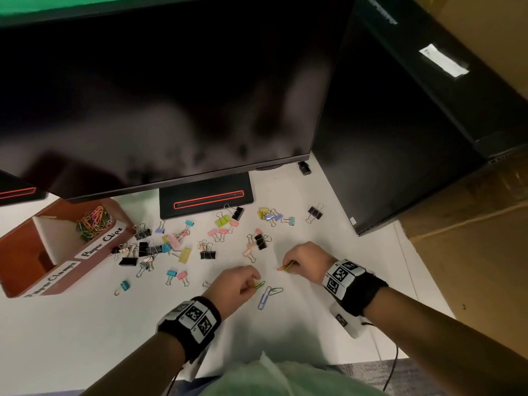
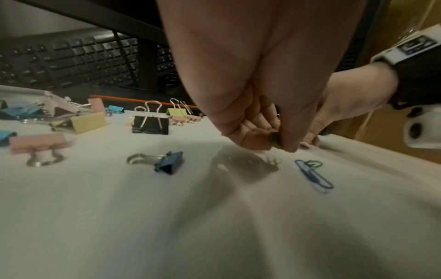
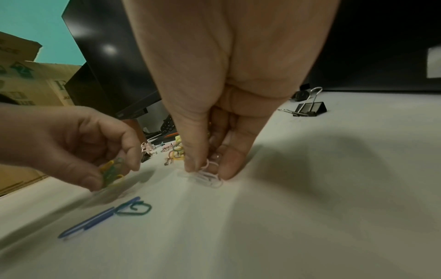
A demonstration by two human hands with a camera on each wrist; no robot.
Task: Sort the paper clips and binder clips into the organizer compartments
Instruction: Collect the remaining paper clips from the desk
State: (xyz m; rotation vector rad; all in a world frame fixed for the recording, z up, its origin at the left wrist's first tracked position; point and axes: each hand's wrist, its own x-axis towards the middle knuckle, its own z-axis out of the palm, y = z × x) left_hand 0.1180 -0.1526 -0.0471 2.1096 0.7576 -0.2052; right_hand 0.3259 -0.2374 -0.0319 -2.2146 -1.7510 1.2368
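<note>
An office desk, judging by the large black flat-screen monitor point(image 1: 171, 90) standing on a white tabletop point(image 1: 85, 324), with a black computer keyboard point(image 2: 71, 60) behind that monitor, a black desktop computer tower point(image 1: 400, 124) to its right and brown cardboard boxes point(image 1: 471, 224) beyond the tower.
</note>
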